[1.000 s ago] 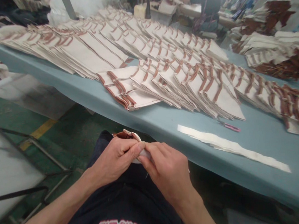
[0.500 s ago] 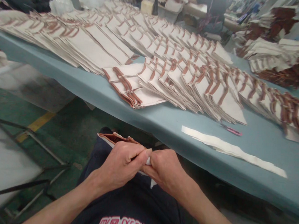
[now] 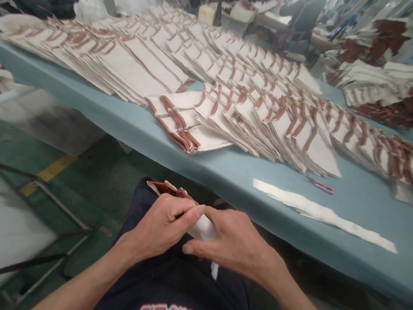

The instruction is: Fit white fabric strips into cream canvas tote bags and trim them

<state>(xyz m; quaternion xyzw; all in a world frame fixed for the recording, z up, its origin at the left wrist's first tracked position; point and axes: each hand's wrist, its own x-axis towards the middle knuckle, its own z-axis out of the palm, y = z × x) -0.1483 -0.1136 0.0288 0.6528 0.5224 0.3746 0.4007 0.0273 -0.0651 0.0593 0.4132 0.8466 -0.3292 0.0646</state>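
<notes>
Close to my lap is a white fabric piece with brown edging (image 3: pixel 204 229), bunched up and partly covered by my hands. My left hand (image 3: pixel 167 219) is closed around it, thumb pressed on top near the white part. My right hand (image 3: pixel 233 238) grips the same piece from the other side, its thumb apart from the fingers below the white cloth. A brown-lined end sticks out beyond my left knuckles, and a small white tip hangs under my right hand. Whether the piece is a bag or a cover, I cannot tell.
A blue-covered table (image 3: pixel 226 176) carries overlapping rows of white pieces with brown trim (image 3: pixel 261 116). White fabric strips (image 3: pixel 318 209) and pink-handled snips (image 3: pixel 322 186) lie near its front edge. More stacked fabric (image 3: pixel 396 85) stands back right. A metal-framed stand (image 3: pixel 52 203) is at the left.
My right hand has opened somewhat, its thumb moving down and away from the left thumb. More of the white cloth shows between my hands.
</notes>
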